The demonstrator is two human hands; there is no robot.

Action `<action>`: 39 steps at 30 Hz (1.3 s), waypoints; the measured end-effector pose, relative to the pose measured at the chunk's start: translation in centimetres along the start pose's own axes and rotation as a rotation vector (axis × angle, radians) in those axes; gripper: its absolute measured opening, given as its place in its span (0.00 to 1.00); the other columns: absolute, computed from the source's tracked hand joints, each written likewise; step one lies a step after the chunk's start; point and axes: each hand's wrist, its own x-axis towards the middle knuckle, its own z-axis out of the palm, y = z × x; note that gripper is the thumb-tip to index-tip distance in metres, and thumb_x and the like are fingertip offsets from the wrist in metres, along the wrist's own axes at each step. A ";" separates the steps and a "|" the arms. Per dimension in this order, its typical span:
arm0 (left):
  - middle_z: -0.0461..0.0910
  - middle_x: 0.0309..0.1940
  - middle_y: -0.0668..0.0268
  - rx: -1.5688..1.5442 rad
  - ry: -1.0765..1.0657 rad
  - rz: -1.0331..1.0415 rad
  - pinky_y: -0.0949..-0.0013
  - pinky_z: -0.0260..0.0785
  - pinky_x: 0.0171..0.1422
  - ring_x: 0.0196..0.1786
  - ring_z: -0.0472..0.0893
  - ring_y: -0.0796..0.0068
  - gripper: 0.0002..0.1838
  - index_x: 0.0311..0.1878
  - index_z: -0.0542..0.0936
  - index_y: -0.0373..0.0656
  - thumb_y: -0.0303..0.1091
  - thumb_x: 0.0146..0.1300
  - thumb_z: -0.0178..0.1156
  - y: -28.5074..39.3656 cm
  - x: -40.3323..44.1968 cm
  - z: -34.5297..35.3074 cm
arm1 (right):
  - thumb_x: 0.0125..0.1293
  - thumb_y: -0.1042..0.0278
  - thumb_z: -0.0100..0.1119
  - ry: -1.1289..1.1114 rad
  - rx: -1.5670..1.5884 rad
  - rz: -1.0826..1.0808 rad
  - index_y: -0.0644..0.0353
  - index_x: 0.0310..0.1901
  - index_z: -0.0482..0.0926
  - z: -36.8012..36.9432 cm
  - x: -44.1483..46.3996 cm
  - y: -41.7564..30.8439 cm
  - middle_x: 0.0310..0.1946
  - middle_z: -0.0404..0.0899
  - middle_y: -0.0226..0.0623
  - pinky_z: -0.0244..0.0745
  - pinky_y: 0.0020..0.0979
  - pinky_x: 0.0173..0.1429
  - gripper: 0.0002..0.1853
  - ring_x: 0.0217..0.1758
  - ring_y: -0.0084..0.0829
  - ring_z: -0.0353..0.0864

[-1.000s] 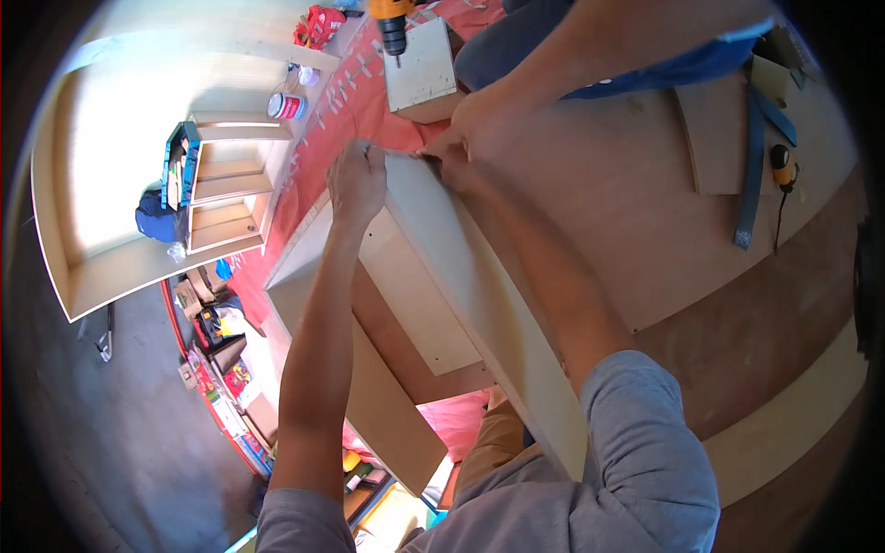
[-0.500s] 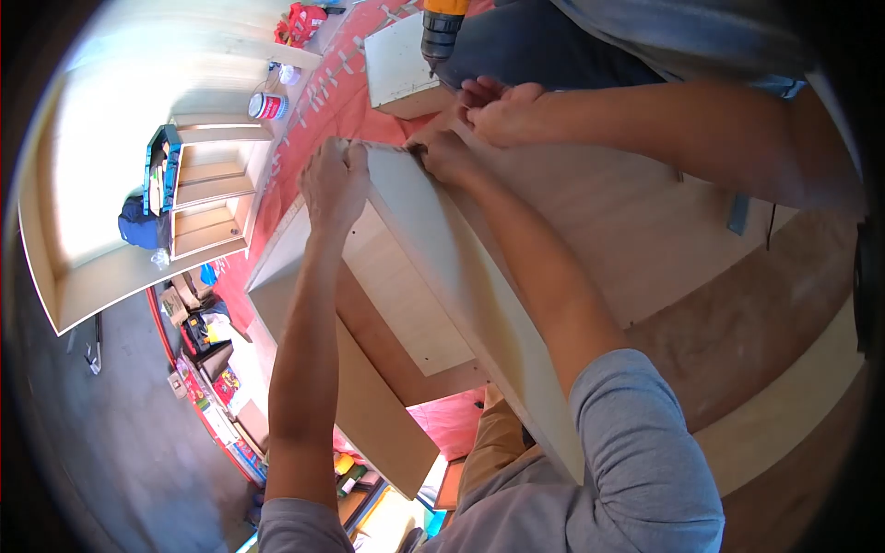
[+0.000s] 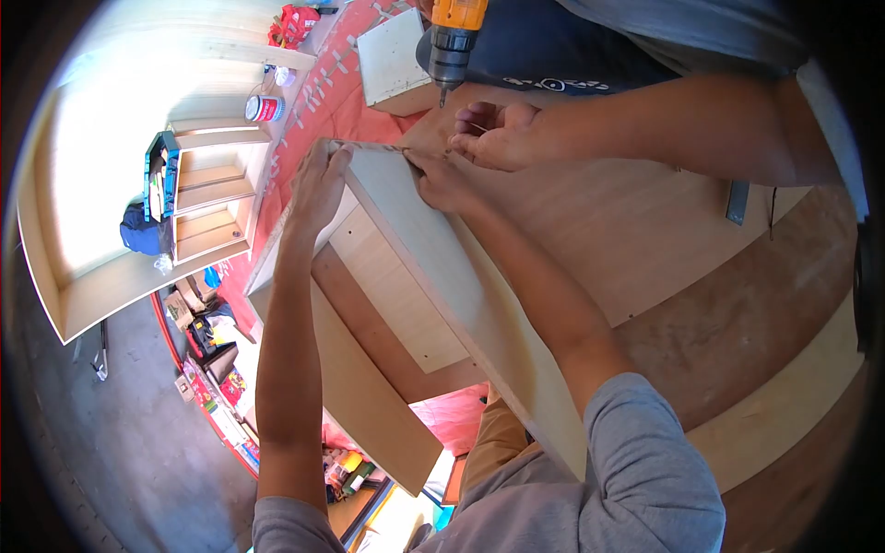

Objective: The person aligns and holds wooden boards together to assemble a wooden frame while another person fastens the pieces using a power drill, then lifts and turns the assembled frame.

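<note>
Since a second ago, a co-worker's hand [image 3: 502, 138] has drawn back from the far end of a pale board [image 3: 442, 249] and hovers near it, fingers curled; an orange drill [image 3: 452, 46] now hangs lower, close to that hand. The wearer's left hand [image 3: 318, 184] grips one corner of that end; the right hand [image 3: 438, 180] stays closed on the other. The board slants between the wearer's forearms. Lettering on a red-and-white tin [image 3: 265, 108] is too small to read. The co-worker's forearm [image 3: 682, 129] crosses above a plywood sheet [image 3: 590, 230], partly covering a blue-grey strip [image 3: 737, 203].
</note>
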 end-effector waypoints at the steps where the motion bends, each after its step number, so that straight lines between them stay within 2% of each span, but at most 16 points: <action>1: 0.79 0.42 0.52 0.005 0.014 -0.001 0.56 0.63 0.59 0.53 0.77 0.55 0.19 0.43 0.75 0.39 0.48 0.68 0.51 0.2 -0.1 0.1 | 0.62 0.76 0.42 0.003 -0.030 -0.015 0.68 0.55 0.75 0.2 0.2 0.3 0.53 0.76 0.60 0.66 0.43 0.66 0.20 0.60 0.54 0.74; 8: 0.78 0.44 0.54 -0.078 -0.043 0.098 0.58 0.62 0.60 0.54 0.76 0.55 0.18 0.43 0.75 0.40 0.48 0.68 0.49 -3.4 1.3 1.1 | 0.61 0.76 0.41 -0.087 -0.091 0.021 0.71 0.61 0.70 0.7 0.8 1.1 0.60 0.71 0.62 0.61 0.41 0.71 0.25 0.66 0.54 0.69; 11: 0.77 0.47 0.56 -0.006 -0.067 0.031 0.59 0.61 0.62 0.57 0.75 0.57 0.18 0.45 0.75 0.40 0.46 0.69 0.48 -2.3 0.9 0.6 | 0.65 0.75 0.40 -0.118 -0.122 0.056 0.71 0.64 0.68 0.8 1.0 1.6 0.63 0.69 0.58 0.60 0.38 0.71 0.25 0.68 0.50 0.68; 13: 0.76 0.52 0.56 -0.153 -0.121 0.042 0.60 0.58 0.66 0.62 0.73 0.60 0.19 0.52 0.75 0.40 0.45 0.69 0.48 -2.3 0.8 0.0 | 0.67 0.74 0.40 -0.134 -0.070 0.121 0.72 0.64 0.67 0.6 0.8 1.2 0.64 0.69 0.58 0.60 0.38 0.72 0.24 0.68 0.50 0.68; 16: 0.74 0.60 0.57 -0.364 -0.157 0.019 0.63 0.54 0.72 0.68 0.68 0.63 0.23 0.62 0.72 0.41 0.43 0.69 0.48 -2.1 0.3 -0.5 | 0.70 0.64 0.47 -0.083 0.119 0.082 0.73 0.66 0.64 -0.3 -0.5 -0.3 0.63 0.69 0.59 0.58 0.38 0.73 0.28 0.70 0.49 0.66; 19: 0.71 0.65 0.58 -0.464 -0.221 0.060 0.64 0.51 0.75 0.72 0.64 0.65 0.27 0.69 0.68 0.42 0.39 0.68 0.46 -3.0 0.5 -1.0 | 0.68 0.49 0.55 -0.060 0.276 0.294 0.74 0.70 0.58 -2.8 -4.8 -7.6 0.65 0.66 0.62 0.55 0.36 0.75 0.40 0.74 0.50 0.61; 21: 0.68 0.67 0.59 -0.466 -0.275 0.097 0.66 0.47 0.76 0.73 0.61 0.66 0.28 0.70 0.66 0.40 0.36 0.67 0.45 -3.5 0.6 -1.2 | 0.62 0.39 0.59 -0.145 0.091 0.182 0.72 0.74 0.47 -2.3 -8.2 -9.0 0.71 0.55 0.64 0.51 0.38 0.77 0.53 0.77 0.51 0.53; 23: 0.66 0.69 0.61 -0.430 -0.326 0.120 0.69 0.43 0.77 0.74 0.59 0.69 0.28 0.70 0.65 0.36 0.34 0.67 0.44 -3.0 0.7 -1.8 | 0.64 0.44 0.59 -0.210 -0.108 0.147 0.70 0.74 0.42 -2.8 -10.3 -13.5 0.72 0.49 0.65 0.51 0.42 0.77 0.51 0.77 0.53 0.51; 24: 0.65 0.69 0.62 -0.454 -0.365 0.079 0.68 0.45 0.77 0.74 0.59 0.68 0.31 0.72 0.64 0.38 0.28 0.62 0.47 -2.9 0.7 -2.0 | 0.65 0.47 0.59 -0.241 -0.206 0.127 0.70 0.74 0.40 -2.7 -10.8 -15.1 0.73 0.46 0.65 0.51 0.43 0.77 0.51 0.77 0.54 0.50; 27: 0.66 0.68 0.62 -0.316 -0.351 0.173 0.67 0.47 0.76 0.74 0.60 0.67 0.34 0.72 0.62 0.40 0.23 0.59 0.52 -1.8 0.1 -2.0 | 0.65 0.58 0.60 -0.434 -0.226 0.217 0.68 0.74 0.39 -1.6 -11.0 -16.1 0.72 0.47 0.66 0.52 0.49 0.76 0.48 0.74 0.62 0.52; 28: 0.66 0.68 0.62 -0.247 -0.347 0.186 0.67 0.47 0.76 0.74 0.60 0.67 0.34 0.72 0.62 0.41 0.22 0.58 0.54 -1.5 0.0 -2.0 | 0.62 0.66 0.59 -0.423 -0.260 0.158 0.68 0.74 0.42 -0.5 -11.1 -15.7 0.69 0.51 0.68 0.61 0.50 0.72 0.45 0.68 0.66 0.58; 30: 0.66 0.68 0.62 -0.108 -0.326 0.207 0.66 0.48 0.76 0.74 0.60 0.66 0.36 0.71 0.62 0.41 0.20 0.57 0.56 -1.1 0.0 -2.1 | 0.60 0.67 0.60 -0.293 -0.367 0.091 0.69 0.73 0.45 1.1 -11.6 -16.2 0.68 0.53 0.68 0.66 0.48 0.69 0.45 0.67 0.65 0.61; 33: 0.68 0.66 0.58 -0.129 -0.316 0.250 0.64 0.54 0.74 0.71 0.66 0.62 0.30 0.70 0.63 0.46 0.24 0.63 0.56 -1.9 0.3 -2.0 | 0.57 0.69 0.61 -0.231 -0.538 0.018 0.67 0.73 0.50 1.6 -12.1 -17.0 0.66 0.57 0.67 0.73 0.45 0.62 0.44 0.64 0.63 0.66; 37: 0.69 0.66 0.57 -0.283 -0.326 0.080 0.63 0.54 0.74 0.71 0.66 0.61 0.27 0.69 0.65 0.45 0.36 0.68 0.58 -1.7 0.9 -2.0 | 0.55 0.70 0.62 -0.168 -0.767 -0.084 0.61 0.73 0.56 -1.6 -13.1 -16.5 0.65 0.61 0.65 0.78 0.43 0.56 0.43 0.60 0.60 0.72; 38: 0.69 0.65 0.57 -0.317 -0.307 0.074 0.62 0.54 0.74 0.71 0.66 0.62 0.28 0.69 0.65 0.44 0.39 0.68 0.58 -1.4 0.7 -1.9 | 0.59 0.69 0.59 -0.100 -0.843 -0.072 0.55 0.75 0.52 -2.5 -13.3 -16.0 0.66 0.61 0.62 0.80 0.41 0.53 0.42 0.57 0.57 0.76; 39: 0.69 0.65 0.56 -0.353 -0.287 0.067 0.62 0.55 0.74 0.71 0.66 0.62 0.28 0.69 0.66 0.43 0.41 0.69 0.58 -1.2 0.6 -1.9 | 0.59 0.70 0.59 -0.096 -0.824 -0.048 0.55 0.75 0.52 -3.4 -13.3 -16.1 0.66 0.62 0.62 0.81 0.41 0.50 0.42 0.54 0.55 0.77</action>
